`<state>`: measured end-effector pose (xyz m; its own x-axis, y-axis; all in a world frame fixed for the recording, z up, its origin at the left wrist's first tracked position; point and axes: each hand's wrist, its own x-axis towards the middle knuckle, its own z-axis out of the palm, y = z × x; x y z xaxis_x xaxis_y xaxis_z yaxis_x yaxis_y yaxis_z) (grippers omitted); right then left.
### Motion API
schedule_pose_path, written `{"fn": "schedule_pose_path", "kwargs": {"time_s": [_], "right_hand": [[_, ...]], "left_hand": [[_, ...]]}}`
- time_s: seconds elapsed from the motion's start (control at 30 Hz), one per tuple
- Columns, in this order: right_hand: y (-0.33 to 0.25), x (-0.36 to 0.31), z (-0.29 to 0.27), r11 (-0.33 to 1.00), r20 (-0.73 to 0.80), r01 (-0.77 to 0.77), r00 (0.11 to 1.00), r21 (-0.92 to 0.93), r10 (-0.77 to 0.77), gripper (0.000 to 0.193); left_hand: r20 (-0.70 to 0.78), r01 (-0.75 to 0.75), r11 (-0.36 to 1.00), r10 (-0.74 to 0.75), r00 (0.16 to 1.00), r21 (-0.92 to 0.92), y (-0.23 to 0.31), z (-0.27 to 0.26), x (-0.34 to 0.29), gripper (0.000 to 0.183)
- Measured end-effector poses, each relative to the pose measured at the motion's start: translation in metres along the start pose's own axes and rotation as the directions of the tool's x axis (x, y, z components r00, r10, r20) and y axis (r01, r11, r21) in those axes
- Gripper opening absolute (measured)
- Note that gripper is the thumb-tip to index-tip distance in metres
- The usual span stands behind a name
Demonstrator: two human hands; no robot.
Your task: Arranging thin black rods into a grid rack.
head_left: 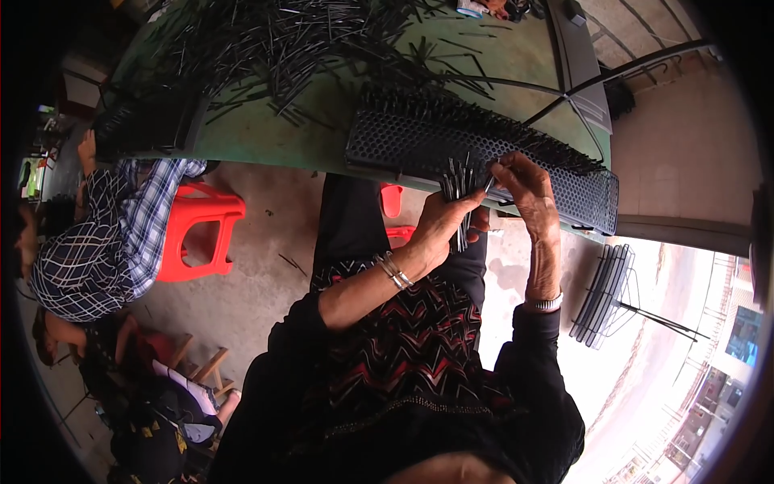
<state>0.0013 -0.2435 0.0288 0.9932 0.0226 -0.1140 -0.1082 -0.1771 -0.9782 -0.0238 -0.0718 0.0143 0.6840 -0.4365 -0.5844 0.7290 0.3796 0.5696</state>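
Clearly, the left hand point(443, 218) is curled round a bundle of thin rods point(458, 181), its thumb pressed along their side, so that the rods stand up in a loose fan and their lower ends poke out beneath the fist. Beside it, the right hand point(522, 184) has its thumb and index finger drawn together on what looks like a single slim rod point(488, 184), though its tip is too small to follow. The two hands almost meet, at the near edge of a long perforated rack point(403, 145) with a honeycomb of holes. They hide part of that edge from view. Dark bristling rods point(451, 109) fill the far strip of the rack, while its near strip shows bare holes.

Beyond, a tangled heap of black rods point(282, 48) spreads over the green table point(258, 141). Dark curved bars point(568, 94) cross above the table's right part, in front of the rack's far side. At the left end sits a dark box-like object point(153, 121), near a co-worker in a checked shirt point(97, 230). Between that person and the wearer's legs stands a red plastic stool point(201, 234).
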Motion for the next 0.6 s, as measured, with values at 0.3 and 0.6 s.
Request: {"fn": "schedule_pose_path", "kwargs": {"time_s": [0.3, 0.6], "right_hand": [[-0.015, 0.001, 0.001, 0.983, 0.047, -0.174, 0.984, 0.051, 0.171, 0.014], [-0.018, 0.0, -0.012, 0.997, 0.037, -0.074, 0.997, 0.038, 0.072, 0.011]], "left_hand": [[-0.074, -0.013, 0.997, 0.02, 0.997, 0.081, -0.002, -0.002, 0.007, 0.028], [-0.015, 0.061, 0.998, -0.061, 0.998, -0.001, 0.002, -0.002, 0.012, 0.031]]}}
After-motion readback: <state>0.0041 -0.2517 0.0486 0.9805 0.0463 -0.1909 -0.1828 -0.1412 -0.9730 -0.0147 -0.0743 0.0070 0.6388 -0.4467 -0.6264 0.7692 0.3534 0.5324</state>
